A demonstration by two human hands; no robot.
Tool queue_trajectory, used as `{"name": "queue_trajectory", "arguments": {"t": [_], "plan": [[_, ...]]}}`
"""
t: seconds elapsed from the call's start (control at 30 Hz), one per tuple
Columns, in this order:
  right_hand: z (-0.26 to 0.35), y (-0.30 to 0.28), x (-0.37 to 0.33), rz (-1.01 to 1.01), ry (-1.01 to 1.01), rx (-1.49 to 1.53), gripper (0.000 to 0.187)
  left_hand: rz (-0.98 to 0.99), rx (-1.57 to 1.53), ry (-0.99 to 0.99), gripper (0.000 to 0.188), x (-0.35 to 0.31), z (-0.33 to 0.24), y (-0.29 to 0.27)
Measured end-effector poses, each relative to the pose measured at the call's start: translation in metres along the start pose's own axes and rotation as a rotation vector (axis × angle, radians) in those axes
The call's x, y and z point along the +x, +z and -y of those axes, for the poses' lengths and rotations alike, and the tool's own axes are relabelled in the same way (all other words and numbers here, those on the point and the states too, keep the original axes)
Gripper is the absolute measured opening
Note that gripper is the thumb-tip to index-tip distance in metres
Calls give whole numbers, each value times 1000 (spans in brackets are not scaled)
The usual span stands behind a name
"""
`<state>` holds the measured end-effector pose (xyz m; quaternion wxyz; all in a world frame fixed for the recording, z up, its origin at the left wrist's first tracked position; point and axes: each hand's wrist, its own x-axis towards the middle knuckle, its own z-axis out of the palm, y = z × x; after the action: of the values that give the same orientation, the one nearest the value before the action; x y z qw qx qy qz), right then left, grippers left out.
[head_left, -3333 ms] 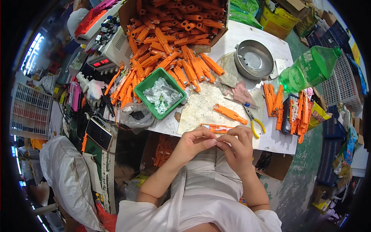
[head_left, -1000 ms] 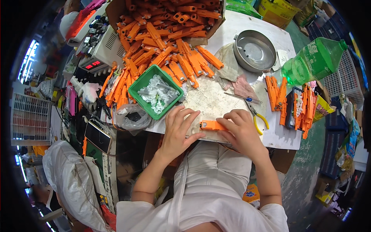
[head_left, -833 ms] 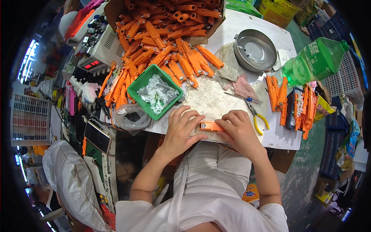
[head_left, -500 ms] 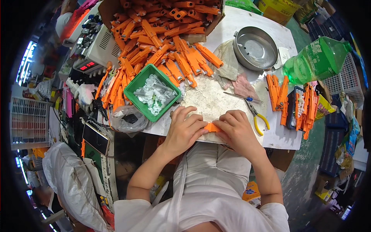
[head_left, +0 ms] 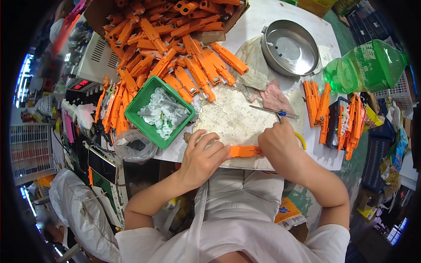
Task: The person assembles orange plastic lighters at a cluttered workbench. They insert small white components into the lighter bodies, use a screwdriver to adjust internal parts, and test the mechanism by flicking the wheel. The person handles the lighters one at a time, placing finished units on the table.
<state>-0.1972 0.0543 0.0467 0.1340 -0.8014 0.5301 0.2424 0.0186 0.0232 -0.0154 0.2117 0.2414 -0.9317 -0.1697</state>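
Observation:
At the near edge of the table, my left hand (head_left: 201, 158) pinches the left end of an orange plastic part (head_left: 244, 151), which lies level. My right hand (head_left: 283, 147) is curled at the part's right end and covers much of the yellow-handled pliers (head_left: 301, 140). What its fingers grip is hidden. Just beyond it, a thin pointed metal tool (head_left: 265, 108) rests on the worn work surface. A green tray (head_left: 136, 115) of small white and clear plastic pieces stands beyond my left hand.
A carton (head_left: 237, 22) spills a large heap of orange parts (head_left: 175, 57) over the far left. At the far right are a round metal pan (head_left: 290, 65), a green bottle (head_left: 366, 68) and more orange parts (head_left: 322, 103). Cloths (head_left: 278, 98) lie midtable; a clear bag (head_left: 133, 147) sits left.
My right hand has shifted right and a little forward, over the pliers, uncovering more of the orange part. My left hand still holds it. The view has shifted slightly.

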Motion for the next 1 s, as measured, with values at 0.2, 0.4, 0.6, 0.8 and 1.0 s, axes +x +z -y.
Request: {"name": "queue_trajectory", "arguments": {"t": [0.2, 0.4, 0.6, 0.8, 1.0], "plan": [[-11, 4, 0, -30, 16, 180, 13, -34, -13, -28, 24, -3, -1, 4], [18, 5, 20, -280, -119, 259, 24, -48, 27, 1, 20, -2, 1, 7], [-1, 16, 14, -357, 17, 274, 43, -98, -35, -25, 17, -2, 2, 7], [3, 3, 20, -254, 68, 194, 38, -92, -44, 10, 17, 1, 1, 5], [19, -5, 31, -125, 97, 126, 27, -71, -31, 2, 17, -2, 1, 7]]}}
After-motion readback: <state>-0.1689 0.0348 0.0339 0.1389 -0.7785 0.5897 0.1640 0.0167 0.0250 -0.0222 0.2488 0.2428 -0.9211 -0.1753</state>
